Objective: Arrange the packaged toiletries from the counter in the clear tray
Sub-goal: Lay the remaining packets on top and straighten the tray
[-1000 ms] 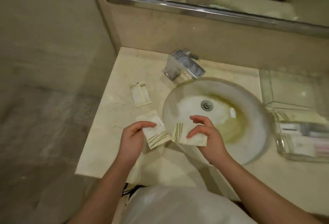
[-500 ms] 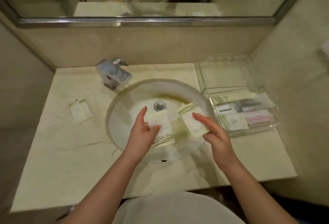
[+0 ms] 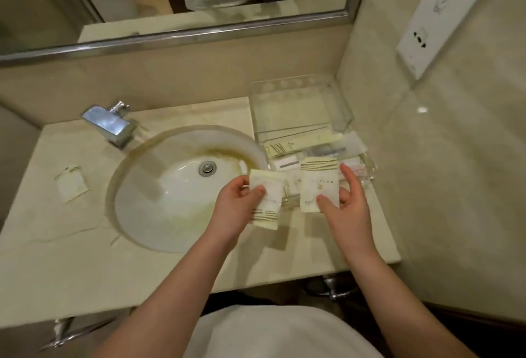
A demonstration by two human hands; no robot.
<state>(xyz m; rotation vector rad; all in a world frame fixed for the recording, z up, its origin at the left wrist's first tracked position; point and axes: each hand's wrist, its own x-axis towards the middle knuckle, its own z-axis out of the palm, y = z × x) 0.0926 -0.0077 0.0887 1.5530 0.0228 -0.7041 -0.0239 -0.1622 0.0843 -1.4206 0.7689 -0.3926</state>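
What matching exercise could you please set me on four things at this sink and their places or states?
Column 1: 1 left hand; 2 right hand; 3 loose packet; 4 faucet.
Column 2: A behind the sink; B grips the packet striped at its far end; C on the counter, left of the sink; D grips the packet striped at its near end.
Pairs: 1-D; 2-B; 3-C; 4-A.

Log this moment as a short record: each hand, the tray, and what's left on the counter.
left hand: grips a striped packet above the sink's right rim
right hand: pinches a second packet over the clear tray's near side
clear tray: already holds several packaged toiletries
counter: a lone packet lies left of the sink, untouched
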